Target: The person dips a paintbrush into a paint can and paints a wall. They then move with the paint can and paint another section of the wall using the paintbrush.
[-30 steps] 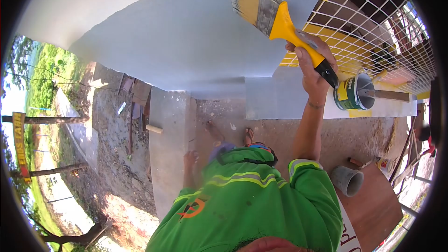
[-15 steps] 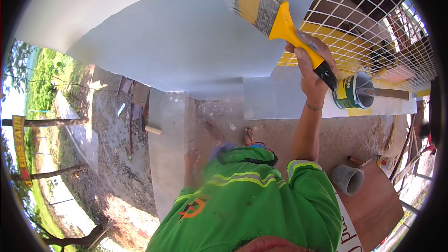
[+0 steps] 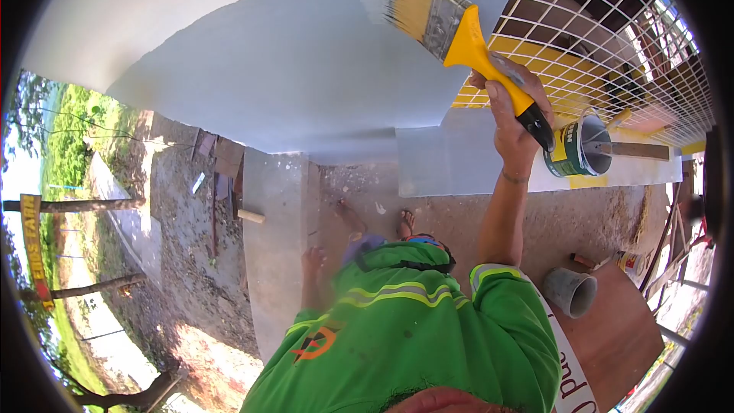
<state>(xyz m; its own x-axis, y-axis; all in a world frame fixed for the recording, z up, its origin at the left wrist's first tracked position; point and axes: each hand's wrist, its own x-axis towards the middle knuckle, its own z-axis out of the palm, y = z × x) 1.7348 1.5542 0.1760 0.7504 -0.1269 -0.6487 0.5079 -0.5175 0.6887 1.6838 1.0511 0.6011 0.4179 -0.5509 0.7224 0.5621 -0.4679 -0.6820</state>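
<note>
In the head view my right hand (image 3: 514,99) is wrapped around the yellow handle of a wide paintbrush (image 3: 466,38). Its pale bristles, greyed with paint, touch the wall (image 3: 298,53) near the upper edge of a grey-blue painted area. White surface (image 3: 92,27) lies beyond that edge. Just right of my wrist, a green-and-yellow paint can (image 3: 573,149) stands on a ledge, with a wooden stick (image 3: 638,151) across its mouth. My left hand (image 3: 314,260) hangs low beside my body, near a grey concrete slab; it holds nothing visible and its fingers look loosely extended.
White wire mesh (image 3: 596,38) borders the painted wall on the right. Below the ledge (image 3: 466,157) are a grey bucket (image 3: 570,292) and a brown board (image 3: 619,336). A concrete slab (image 3: 275,222) runs along my left, with rough ground (image 3: 183,206) beyond it.
The paintbrush sits slightly farther right and lower in view, its bristles still on the wall. My left hand stays low at my side.
</note>
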